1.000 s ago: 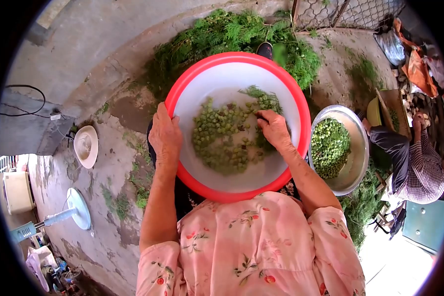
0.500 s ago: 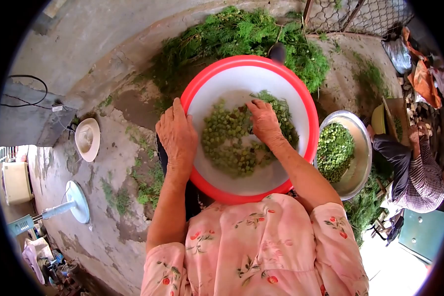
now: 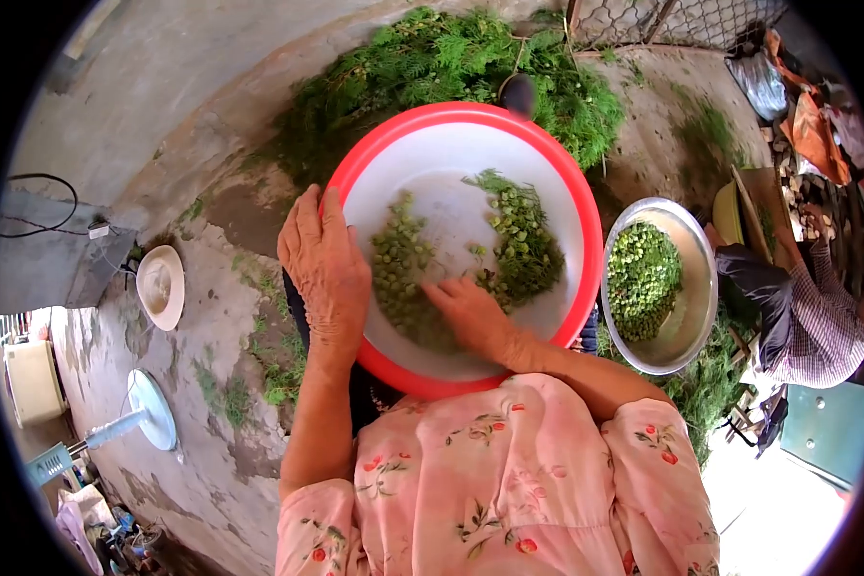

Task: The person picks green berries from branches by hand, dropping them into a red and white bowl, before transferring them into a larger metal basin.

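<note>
- Evidently steadying it: left hand (image 3: 326,264), fingers curled over red basin (image 3: 470,108) rim at nine o'clock.
- Right hand (image 3: 470,312), fingers flat, gripping nothing, on green seeds (image 3: 398,269) at six o'clock; parting them, I judge.

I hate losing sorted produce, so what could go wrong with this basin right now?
Only the left hand grips the rim of the red basin. If that grip slips, the basin could tip and spill the green fruits onto the ground. The right hand lies between the fruits and the leafy pile, so a careless push might mix the two.
</note>
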`<state>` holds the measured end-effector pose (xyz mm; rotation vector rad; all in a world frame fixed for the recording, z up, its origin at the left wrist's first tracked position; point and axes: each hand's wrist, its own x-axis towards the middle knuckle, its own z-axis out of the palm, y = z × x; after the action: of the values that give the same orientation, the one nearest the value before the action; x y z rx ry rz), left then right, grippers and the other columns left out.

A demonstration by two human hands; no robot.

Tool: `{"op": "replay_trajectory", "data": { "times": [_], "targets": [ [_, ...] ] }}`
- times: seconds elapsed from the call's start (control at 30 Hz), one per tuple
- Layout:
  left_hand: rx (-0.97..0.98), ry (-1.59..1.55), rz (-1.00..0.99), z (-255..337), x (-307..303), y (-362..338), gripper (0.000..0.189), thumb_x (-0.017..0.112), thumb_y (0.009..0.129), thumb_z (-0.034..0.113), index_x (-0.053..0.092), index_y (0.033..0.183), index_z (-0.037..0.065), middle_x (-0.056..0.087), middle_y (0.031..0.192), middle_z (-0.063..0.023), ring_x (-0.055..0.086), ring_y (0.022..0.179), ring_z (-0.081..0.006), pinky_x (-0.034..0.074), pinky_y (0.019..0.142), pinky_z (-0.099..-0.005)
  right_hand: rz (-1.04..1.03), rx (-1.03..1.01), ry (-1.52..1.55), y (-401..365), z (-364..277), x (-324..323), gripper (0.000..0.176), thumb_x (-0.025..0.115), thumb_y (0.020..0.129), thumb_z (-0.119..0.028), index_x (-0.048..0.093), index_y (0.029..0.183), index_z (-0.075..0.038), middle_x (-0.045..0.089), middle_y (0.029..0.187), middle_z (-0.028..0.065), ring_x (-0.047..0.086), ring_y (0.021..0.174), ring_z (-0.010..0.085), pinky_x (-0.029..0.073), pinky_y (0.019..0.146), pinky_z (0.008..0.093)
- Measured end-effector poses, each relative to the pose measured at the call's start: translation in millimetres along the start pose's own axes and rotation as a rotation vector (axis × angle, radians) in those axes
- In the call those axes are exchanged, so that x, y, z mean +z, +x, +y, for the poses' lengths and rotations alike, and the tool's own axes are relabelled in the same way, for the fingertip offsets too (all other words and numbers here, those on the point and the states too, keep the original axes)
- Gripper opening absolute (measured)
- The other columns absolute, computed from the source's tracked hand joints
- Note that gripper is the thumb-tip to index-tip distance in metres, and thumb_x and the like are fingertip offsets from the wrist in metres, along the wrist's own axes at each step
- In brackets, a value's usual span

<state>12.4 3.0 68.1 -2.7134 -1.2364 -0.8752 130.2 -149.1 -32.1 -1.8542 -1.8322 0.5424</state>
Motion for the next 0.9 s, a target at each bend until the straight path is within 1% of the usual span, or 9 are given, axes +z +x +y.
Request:
{"op": "replay_trajectory", "data": {
  "times": [0.13, 0.2, 0.3, 0.37, 0.4, 0.5, 0.7, 0.8, 0.9],
  "targets": [
    [-0.035, -0.461, -0.033, 30.5, 21.5, -0.5, 0.035, 0.057, 0.079, 0.006, 0.056, 0.113, 0.002, 0.053, 0.118, -0.0176, 0.048, 0.110, -0.0342, 0.036, 0.095, -0.0406, -0.033, -0.123, 0.004, -16.1, -12.5, 8.3, 0.044, 0.052, 0.067, 0.001, 0.056, 0.110, -0.002, 0.054, 0.096, 0.0130, 0.052, 0.086, 0.0295, 0.047, 0.072, 0.0361],
    [-0.231, -0.797, -0.111, 49.3, 38.1, 1.6, 0.027, 0.056, 0.079, 0.003, 0.060, 0.106, 0.001, 0.057, 0.111, -0.0179, 0.054, 0.101, -0.0305, 0.043, 0.087, -0.0348, -0.159, -0.141, -0.028, -20.9, -21.2, -1.2, 0.044, 0.052, 0.068, 0.001, 0.056, 0.111, -0.002, 0.054, 0.096, 0.0135, 0.052, 0.088, 0.0294, 0.047, 0.073, 0.0366],
    [-0.508, -1.130, -0.222, 53.6, 73.8, -11.9, 0.025, 0.055, 0.079, 0.003, 0.060, 0.103, -0.002, 0.061, 0.100, -0.0139, 0.057, 0.092, -0.0238, 0.045, 0.081, -0.0308, -0.088, -0.019, 0.031, -24.4, -12.9, 8.1, 0.044, 0.053, 0.067, 0.001, 0.058, 0.110, -0.004, 0.055, 0.099, 0.0141, 0.052, 0.090, 0.0310, 0.047, 0.076, 0.0379],
    [-0.715, -1.316, -0.262, 52.6, 89.4, -21.3, 0.023, 0.055, 0.080, 0.003, 0.060, 0.101, -0.004, 0.062, 0.091, -0.0094, 0.058, 0.087, -0.0185, 0.045, 0.079, -0.0288, 0.215, 0.021, 0.041, -20.7, -2.3, -0.2, 0.044, 0.054, 0.066, 0.003, 0.057, 0.109, -0.004, 0.054, 0.102, 0.0139, 0.052, 0.092, 0.0324, 0.047, 0.078, 0.0385],
    [-0.767, -1.319, -0.278, 49.3, 96.3, -27.7, 0.022, 0.055, 0.080, 0.003, 0.060, 0.100, -0.004, 0.062, 0.089, -0.0075, 0.057, 0.084, -0.0166, 0.045, 0.077, -0.0278, 0.366, 0.040, 0.045, -16.6, 4.5, -5.6, 0.044, 0.055, 0.066, 0.003, 0.057, 0.109, -0.005, 0.054, 0.103, 0.0138, 0.052, 0.093, 0.0330, 0.047, 0.079, 0.0388],
    [-0.929, -1.321, -0.341, 43.8, 97.9, -41.2, 0.019, 0.055, 0.081, 0.004, 0.061, 0.098, -0.002, 0.060, 0.085, -0.0031, 0.055, 0.079, -0.0119, 0.044, 0.071, -0.0251, 0.311, 0.160, -0.174, 4.3, 24.5, -21.3, 0.047, 0.056, 0.065, 0.005, 0.055, 0.111, -0.004, 0.053, 0.107, 0.0145, 0.051, 0.094, 0.0340, 0.047, 0.081, 0.0395],
    [-1.138, -1.420, -0.458, 52.2, 94.9, -41.8, 0.017, 0.055, 0.081, 0.004, 0.061, 0.097, 0.003, 0.062, 0.088, -0.0012, 0.056, 0.075, -0.0093, 0.044, 0.064, -0.0238, -0.132, 0.377, -0.039, -6.5, 17.5, -15.0, 0.052, 0.052, 0.071, 0.003, 0.047, 0.123, -0.003, 0.048, 0.115, 0.0181, 0.048, 0.101, 0.0369, 0.043, 0.088, 0.0422],
    [-1.281, -1.463, -0.505, 50.6, 93.5, -41.9, 0.015, 0.056, 0.082, 0.005, 0.061, 0.097, 0.004, 0.063, 0.089, -0.0013, 0.058, 0.073, -0.0099, 0.045, 0.064, -0.0241, 0.045, 0.192, 0.079, -34.2, 9.7, -9.3, 0.041, 0.053, 0.070, 0.002, 0.053, 0.111, -0.003, 0.049, 0.101, 0.0161, 0.050, 0.092, 0.0355, 0.045, 0.077, 0.0414],
    [-1.311, -1.490, -0.529, 48.8, 95.6, -42.4, 0.014, 0.057, 0.083, 0.006, 0.061, 0.097, 0.006, 0.064, 0.090, -0.0019, 0.059, 0.073, -0.0103, 0.046, 0.063, -0.0241, -0.028, 0.193, 0.190, -43.5, 6.2, -19.2, 0.037, 0.051, 0.072, 0.000, 0.054, 0.109, -0.003, 0.050, 0.099, 0.0170, 0.051, 0.093, 0.0352, 0.045, 0.077, 0.0403]
  ]
}}
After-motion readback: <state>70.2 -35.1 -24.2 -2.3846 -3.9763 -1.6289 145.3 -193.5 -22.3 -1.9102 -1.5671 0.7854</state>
